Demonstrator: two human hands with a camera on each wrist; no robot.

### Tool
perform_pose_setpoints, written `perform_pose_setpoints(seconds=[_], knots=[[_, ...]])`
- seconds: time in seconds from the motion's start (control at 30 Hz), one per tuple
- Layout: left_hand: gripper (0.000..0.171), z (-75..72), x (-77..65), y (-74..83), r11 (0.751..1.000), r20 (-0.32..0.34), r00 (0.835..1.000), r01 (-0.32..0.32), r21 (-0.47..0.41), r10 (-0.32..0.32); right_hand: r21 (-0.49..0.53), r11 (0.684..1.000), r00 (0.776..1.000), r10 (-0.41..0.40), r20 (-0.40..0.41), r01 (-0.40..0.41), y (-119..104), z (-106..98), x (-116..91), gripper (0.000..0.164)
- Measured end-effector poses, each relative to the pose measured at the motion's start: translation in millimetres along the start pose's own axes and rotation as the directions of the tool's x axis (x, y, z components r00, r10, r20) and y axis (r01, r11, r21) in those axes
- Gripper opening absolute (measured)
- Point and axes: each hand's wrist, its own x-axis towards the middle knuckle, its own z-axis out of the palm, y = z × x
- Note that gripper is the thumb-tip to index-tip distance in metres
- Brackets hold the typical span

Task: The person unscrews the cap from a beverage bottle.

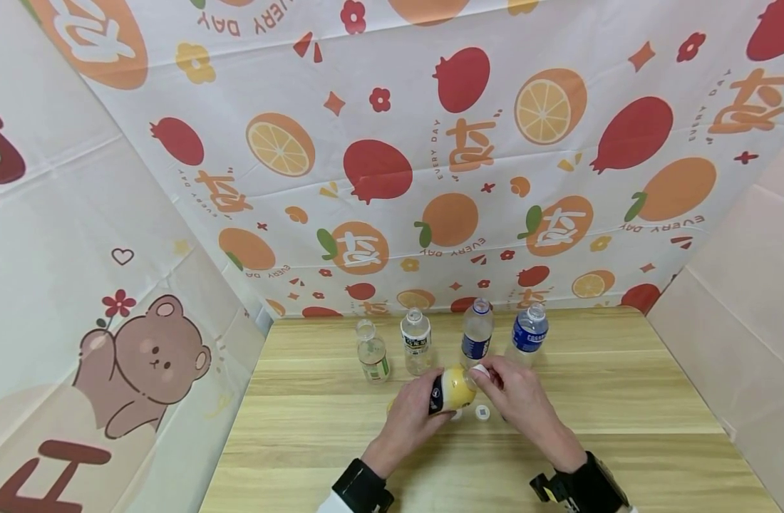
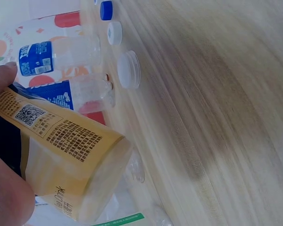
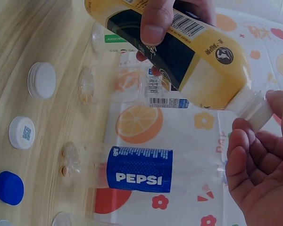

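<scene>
My left hand [image 1: 413, 407] grips a yellow drink bottle [image 1: 459, 388] with a dark label panel. The bottle is tilted above the table, its neck toward my right hand [image 1: 517, 395]. At its mouth, my right thumb and fingers pinch a white cap [image 3: 259, 113]. Whether the cap is still threaded on the neck cannot be told. In the right wrist view the left thumb [image 3: 156, 28] lies across the label. The bottle's clear base [image 2: 106, 181] shows in the left wrist view.
Behind the hands stand several uncapped clear bottles: a green-labelled one [image 1: 374, 360], a white-labelled one [image 1: 416, 345], a Pepsi bottle [image 3: 139, 169] and another blue-labelled one [image 1: 529, 335]. Loose caps lie on the wooden table [image 1: 302, 427]: a wide white cap [image 3: 41, 80], a smaller white cap [image 3: 21, 132], a blue cap [image 3: 10, 188].
</scene>
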Motion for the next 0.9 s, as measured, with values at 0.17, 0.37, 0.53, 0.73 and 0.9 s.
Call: perform_pose_setpoints(seconds=[0.17, 0.37, 0.53, 0.73, 0.9], knots=[[0.083, -1.2, -2.0, -1.4, 1.000, 0.017, 1.000, -0.010, -0.016, 0.011, 0.005, 0.999, 0.999, -0.034, 0.013, 0.034, 0.8, 0.7, -0.9, 0.006], [0.079, -4.6, -4.1, -1.4, 0.997, 0.078, 0.997, 0.017, -0.072, -0.011, 0.015, 0.997, 0.997, -0.073, 0.031, 0.072, 0.4, 0.4, -1.7, 0.008], [0.076, -6.5, -4.1, -2.0, 0.985, 0.141, 0.989, 0.059, -0.160, -0.036, 0.019, 0.997, 0.995, -0.079, 0.068, 0.078, -0.5, -0.6, -1.8, 0.008], [0.075, -7.1, -3.8, -2.4, 0.968, 0.192, 0.978, 0.123, -0.221, -0.080, 0.029, 0.988, 0.987, -0.151, 0.055, 0.150, 0.7, -1.0, -2.0, 0.019], [0.075, -7.1, -4.4, -2.9, 0.954, 0.204, 0.972, 0.164, -0.250, -0.114, 0.046, 0.982, 0.980, -0.185, 0.071, 0.182, 2.0, -0.8, -2.3, 0.028]])
